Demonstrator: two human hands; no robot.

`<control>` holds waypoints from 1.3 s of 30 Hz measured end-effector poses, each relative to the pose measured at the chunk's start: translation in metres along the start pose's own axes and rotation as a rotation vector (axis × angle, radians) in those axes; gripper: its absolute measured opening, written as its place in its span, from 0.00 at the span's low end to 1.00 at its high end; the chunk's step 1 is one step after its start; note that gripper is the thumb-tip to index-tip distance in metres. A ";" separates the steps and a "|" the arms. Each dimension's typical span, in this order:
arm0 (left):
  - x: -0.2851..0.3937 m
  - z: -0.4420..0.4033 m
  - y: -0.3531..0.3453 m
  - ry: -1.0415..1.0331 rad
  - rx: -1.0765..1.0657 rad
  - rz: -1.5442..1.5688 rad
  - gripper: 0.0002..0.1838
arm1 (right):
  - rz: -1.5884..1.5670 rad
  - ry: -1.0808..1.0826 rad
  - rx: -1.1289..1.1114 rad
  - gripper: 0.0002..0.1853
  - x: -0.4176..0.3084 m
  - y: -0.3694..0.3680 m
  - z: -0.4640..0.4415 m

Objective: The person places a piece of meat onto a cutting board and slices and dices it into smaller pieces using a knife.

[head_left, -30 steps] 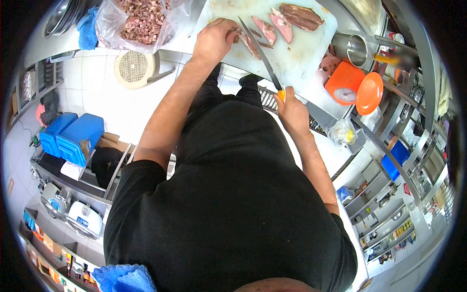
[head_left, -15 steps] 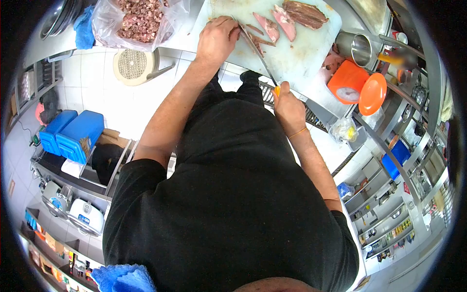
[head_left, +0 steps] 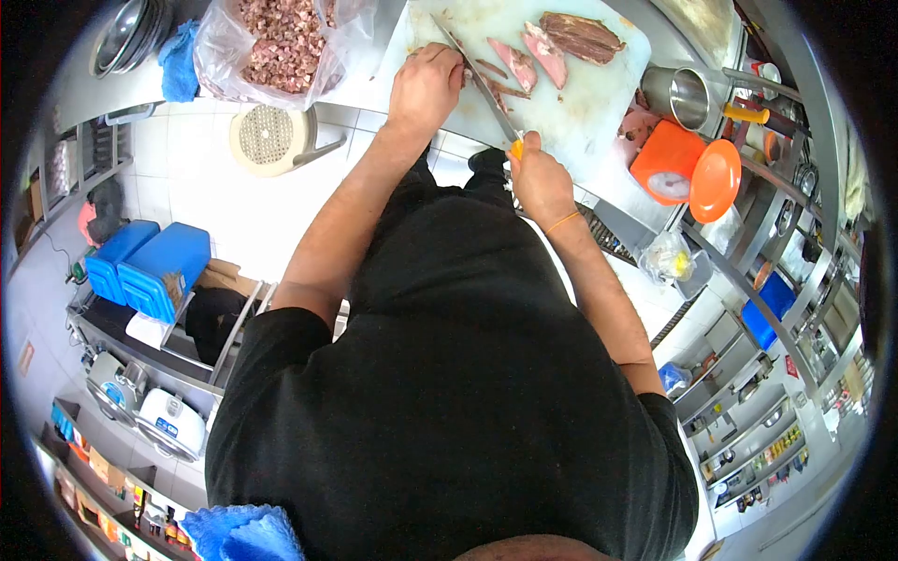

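Observation:
My right hand [head_left: 543,182] is wrapped round the yellow handle of a long knife [head_left: 485,92]. The blade slants up and left across a white cutting board [head_left: 571,117], passing close by my left fingertips. My left hand [head_left: 427,91] is curled down on the board, its fingers closed over a piece of meat [head_left: 466,75] that is mostly hidden under them. Thin strips of meat [head_left: 506,91] lie just right of the blade. Farther right rest two pink meat slices [head_left: 545,56] and a larger brown piece of meat [head_left: 582,37].
Left of the board stands a clear plastic bag of diced meat [head_left: 285,47], with a blue cloth [head_left: 179,61] beyond it. On the right are a steel pot [head_left: 687,98] and an orange scale [head_left: 659,159] with an orange plate [head_left: 716,180]. A beige stool [head_left: 271,140] stands below the counter.
The knife and my right hand have moved forward and slightly left, the tip now reaching farther past my left hand. My left hand stays curled on the board. The whole view has shifted slightly.

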State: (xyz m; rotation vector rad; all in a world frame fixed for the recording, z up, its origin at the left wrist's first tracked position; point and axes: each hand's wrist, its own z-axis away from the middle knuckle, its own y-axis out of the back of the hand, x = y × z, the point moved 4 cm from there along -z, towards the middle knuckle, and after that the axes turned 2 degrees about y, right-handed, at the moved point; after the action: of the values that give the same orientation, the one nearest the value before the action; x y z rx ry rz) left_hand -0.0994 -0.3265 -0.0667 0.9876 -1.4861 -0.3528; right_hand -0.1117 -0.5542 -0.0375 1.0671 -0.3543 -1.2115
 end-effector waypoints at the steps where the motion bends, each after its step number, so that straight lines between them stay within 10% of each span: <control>1: 0.001 -0.001 0.000 0.006 0.001 -0.008 0.06 | -0.002 0.008 0.001 0.21 0.003 0.000 0.002; 23: 0.008 0.002 0.008 -0.014 -0.126 -0.011 0.17 | 0.068 -0.124 0.122 0.20 0.063 0.019 0.077; 29: 0.043 0.006 -0.002 -0.313 -0.170 -0.102 0.23 | 0.103 -0.165 0.196 0.19 0.077 0.027 0.082; 39: 0.046 0.016 -0.019 -0.410 -0.361 -0.130 0.15 | 0.018 -0.165 0.176 0.18 0.084 0.008 0.080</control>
State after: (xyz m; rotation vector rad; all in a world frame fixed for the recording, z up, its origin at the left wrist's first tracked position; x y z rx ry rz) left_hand -0.1012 -0.3771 -0.0534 0.7472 -1.6477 -0.9280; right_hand -0.1338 -0.6663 -0.0162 1.1140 -0.6063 -1.2737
